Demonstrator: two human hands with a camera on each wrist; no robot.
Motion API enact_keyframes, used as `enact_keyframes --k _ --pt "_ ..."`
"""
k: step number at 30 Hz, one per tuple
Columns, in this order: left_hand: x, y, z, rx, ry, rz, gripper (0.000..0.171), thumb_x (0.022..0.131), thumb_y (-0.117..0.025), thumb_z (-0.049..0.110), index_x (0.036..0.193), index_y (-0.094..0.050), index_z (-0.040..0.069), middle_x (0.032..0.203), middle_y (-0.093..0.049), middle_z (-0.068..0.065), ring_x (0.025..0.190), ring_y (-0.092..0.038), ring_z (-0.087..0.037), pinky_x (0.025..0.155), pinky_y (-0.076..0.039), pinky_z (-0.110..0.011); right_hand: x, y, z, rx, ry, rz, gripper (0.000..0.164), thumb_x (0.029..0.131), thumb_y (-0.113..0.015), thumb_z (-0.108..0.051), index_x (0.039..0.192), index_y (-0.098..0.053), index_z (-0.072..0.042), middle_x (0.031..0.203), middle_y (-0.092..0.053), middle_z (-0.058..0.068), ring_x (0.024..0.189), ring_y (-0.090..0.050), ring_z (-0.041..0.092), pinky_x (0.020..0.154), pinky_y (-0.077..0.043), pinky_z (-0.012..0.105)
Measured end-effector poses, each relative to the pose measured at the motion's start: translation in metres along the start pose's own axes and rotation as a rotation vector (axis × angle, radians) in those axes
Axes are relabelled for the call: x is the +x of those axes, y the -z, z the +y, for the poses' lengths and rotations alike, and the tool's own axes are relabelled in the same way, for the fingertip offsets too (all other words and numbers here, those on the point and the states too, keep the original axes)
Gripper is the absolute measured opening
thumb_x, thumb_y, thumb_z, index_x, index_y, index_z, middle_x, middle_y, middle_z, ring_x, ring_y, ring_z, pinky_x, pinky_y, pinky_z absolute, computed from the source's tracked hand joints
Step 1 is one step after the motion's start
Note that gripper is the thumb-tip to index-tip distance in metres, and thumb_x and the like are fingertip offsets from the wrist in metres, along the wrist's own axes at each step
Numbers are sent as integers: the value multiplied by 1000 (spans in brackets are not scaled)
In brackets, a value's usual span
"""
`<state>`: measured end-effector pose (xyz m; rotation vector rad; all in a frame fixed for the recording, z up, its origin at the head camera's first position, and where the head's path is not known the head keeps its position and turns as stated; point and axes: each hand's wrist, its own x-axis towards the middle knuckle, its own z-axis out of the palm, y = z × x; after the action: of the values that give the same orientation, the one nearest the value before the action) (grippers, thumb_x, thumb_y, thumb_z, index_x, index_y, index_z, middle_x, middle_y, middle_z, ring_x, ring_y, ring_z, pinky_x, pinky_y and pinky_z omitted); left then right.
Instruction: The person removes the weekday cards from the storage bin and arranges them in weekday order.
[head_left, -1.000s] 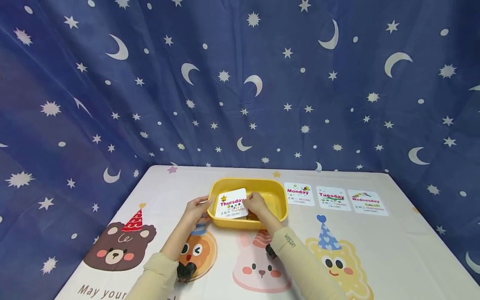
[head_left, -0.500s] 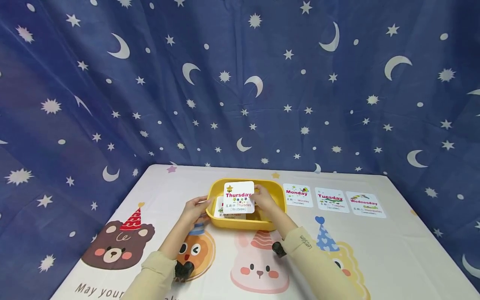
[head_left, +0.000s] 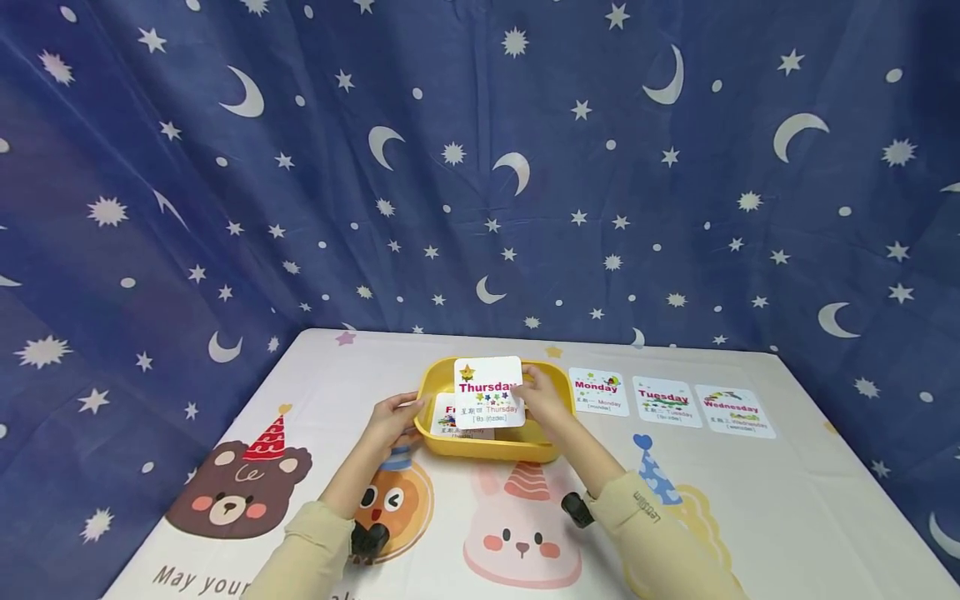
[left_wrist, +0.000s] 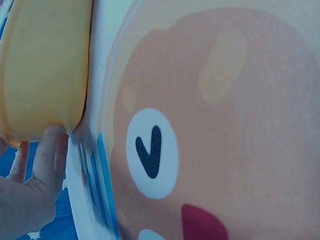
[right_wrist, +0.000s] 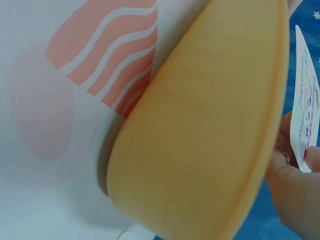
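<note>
A white Thursday card (head_left: pixel 487 392) with rounded corners faces the viewer — its name in bold pinkish-red letters, a yellow star at the upper left, small coloured stars beneath, then Chinese, English and phonetic text. It is raised over the yellow tray (head_left: pixel 480 451), pinched at its right edge by the right hand (head_left: pixel 544 400), thumb on the printed face and fingers behind. Inside the tray, a Friday card (head_left: pixel 448 428) is partly hidden behind it. The left hand (head_left: pixel 388 418) touches the tray's left end, its fingers fairly straight against the outer wall — well apart from the pinched edge. Right of the tray, a Monday card (head_left: pixel 598 392), a Tuesday card (head_left: pixel 667 402) and a Wednesday card (head_left: pixel 735 412) lie in a row.
</note>
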<state>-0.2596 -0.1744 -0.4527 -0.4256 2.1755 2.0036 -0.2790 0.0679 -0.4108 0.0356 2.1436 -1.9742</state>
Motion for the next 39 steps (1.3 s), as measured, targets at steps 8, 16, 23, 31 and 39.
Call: enact_keyframes --k 8,16,23,31,39 --pt "-1 -1 2 6 -6 -1 43 96 -55 19 133 -47 0 123 -55 -27 77 -65 -13 70 -61 -29 -20 15 -5 -28 2 -11 31 96 -44 -5 127 -44 -3 112 -60 19 82 -61 15 70 -55 26" --pt "-1 0 2 24 8 1 44 96 -55 21 135 -46 1 126 -54 -26 76 -64 -10 71 -60 -29 -37 34 1 -76 -21 7 29 97 -45 -6 125 -44 -4 112 -62 18 81 -61 13 69 -54 24" --pt "-1 0 3 23 14 2 45 96 -55 21 135 -46 2 127 -54 -26 76 -64 -10 69 -60 -27 -52 55 6 -73 8 -10 30 96 -43 -5 125 -41 -1 110 -65 15 80 -62 9 70 -53 25" --pt "-1 0 5 20 25 10 45 96 -56 22 136 -46 3 126 -54 -24 75 -63 -9 68 -60 -26 -69 86 15 -63 -13 19 35 97 -42 -6 131 -36 0 105 -66 2 79 -61 7 70 -52 24" --pt "-1 0 2 24 22 1 46 95 -56 22 135 -47 2 125 -55 -25 74 -63 -10 66 -60 -26 -83 111 26 -84 -51 24 38 98 -43 -10 133 -32 -1 104 -66 0 82 -61 9 69 -52 25"
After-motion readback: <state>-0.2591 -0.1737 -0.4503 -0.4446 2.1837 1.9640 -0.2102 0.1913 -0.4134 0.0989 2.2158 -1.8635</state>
